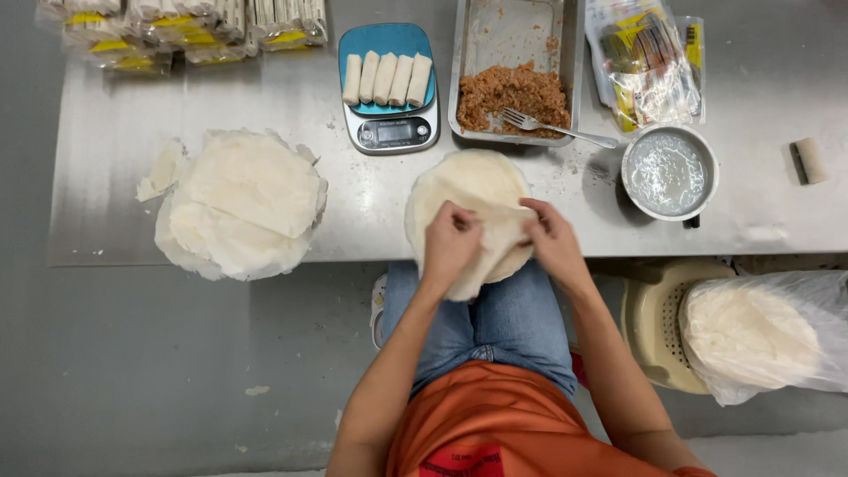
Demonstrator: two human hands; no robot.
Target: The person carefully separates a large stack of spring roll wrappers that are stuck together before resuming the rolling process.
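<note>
On the steel counter (115, 177), at its left part, lies the biggest thing: a wide pile of thin white wrappers (240, 205), with one loose torn piece beside it. At the right, below the counter edge, a clear plastic bag (777, 331) holds another stack of round white sheets, and this bag rests on a beige perforated basket (652, 322). At the middle near edge lies a round stack of wrappers (471, 190), partly hanging over the edge above the person's lap. The left hand (450, 247) and the right hand (552, 237) both grip the top sheet of this stack; their fingers are pinched together on it, and the sheet is lifted and folded between them.

Behind the stack stands a rectangular metal tray (468, 71) with brown minced filling (514, 93) in its near half and a fork (552, 126) resting in it. To the right, a round metal bowl (669, 172) contains a clear whitish liquid. A small kitchen scale (389, 132) carries a blue plate with four rolled white rolls (386, 78) side by side.
</note>
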